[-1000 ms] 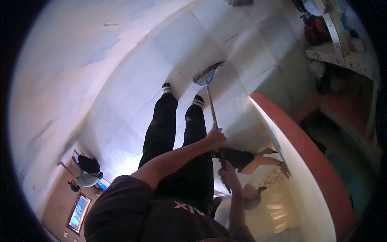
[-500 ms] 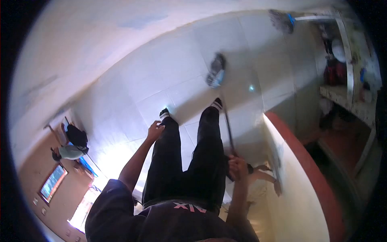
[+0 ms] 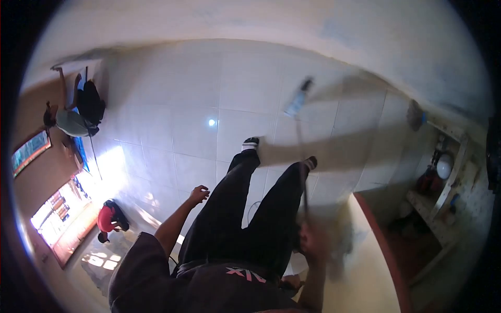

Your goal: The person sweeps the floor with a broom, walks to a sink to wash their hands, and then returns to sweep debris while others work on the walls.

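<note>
My right hand, smeared by motion, is closed around the dark handle of a mop on my right side. The handle slants forward past my right foot. Its light-blue head with a dark tip is on the pale tiled floor ahead of me, also blurred. My left hand hangs beside my left thigh, holding nothing, its fingers slightly curled and apart. My feet in dark striped socks stand on the tiles.
A low wall with a red top runs at my right. Beyond it stand shelves with items and another mop. At left, a person in grey is by the wall; a person in red crouches near a bright opening.
My view has turned and shifted, so the person in red now shows. The mop head has moved to the right in view. My right hand still grips the handle; my left stays free.
</note>
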### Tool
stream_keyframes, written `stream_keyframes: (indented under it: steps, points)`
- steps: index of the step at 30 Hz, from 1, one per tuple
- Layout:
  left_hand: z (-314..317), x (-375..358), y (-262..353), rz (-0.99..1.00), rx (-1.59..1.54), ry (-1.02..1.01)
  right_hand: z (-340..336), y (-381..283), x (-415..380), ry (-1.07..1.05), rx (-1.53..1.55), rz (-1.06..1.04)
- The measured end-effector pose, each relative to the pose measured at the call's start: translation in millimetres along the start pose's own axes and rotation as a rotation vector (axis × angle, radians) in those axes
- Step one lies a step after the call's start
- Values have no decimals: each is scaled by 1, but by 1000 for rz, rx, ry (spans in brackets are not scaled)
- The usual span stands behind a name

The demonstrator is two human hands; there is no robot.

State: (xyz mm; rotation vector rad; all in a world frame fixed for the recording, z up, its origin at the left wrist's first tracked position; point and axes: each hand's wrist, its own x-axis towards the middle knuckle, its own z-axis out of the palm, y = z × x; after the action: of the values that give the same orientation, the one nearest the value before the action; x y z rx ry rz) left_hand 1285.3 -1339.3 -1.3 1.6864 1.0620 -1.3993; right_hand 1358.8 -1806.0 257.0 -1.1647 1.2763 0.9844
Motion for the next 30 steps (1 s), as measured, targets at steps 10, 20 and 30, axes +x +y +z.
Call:
stream_keyframes:
  steps: [10, 20, 30]
  points:
    - [-11, 3, -19, 108, -227, -48, 347, -105, 250, -7, -1158, -903]
    - [-10, 18, -64, 485, -39, -2, 212, -147, 287, 223, -1424, -707]
    - [-54, 42, -3, 260, -96, 48, 37, 14, 165, 631, -1239, -499]
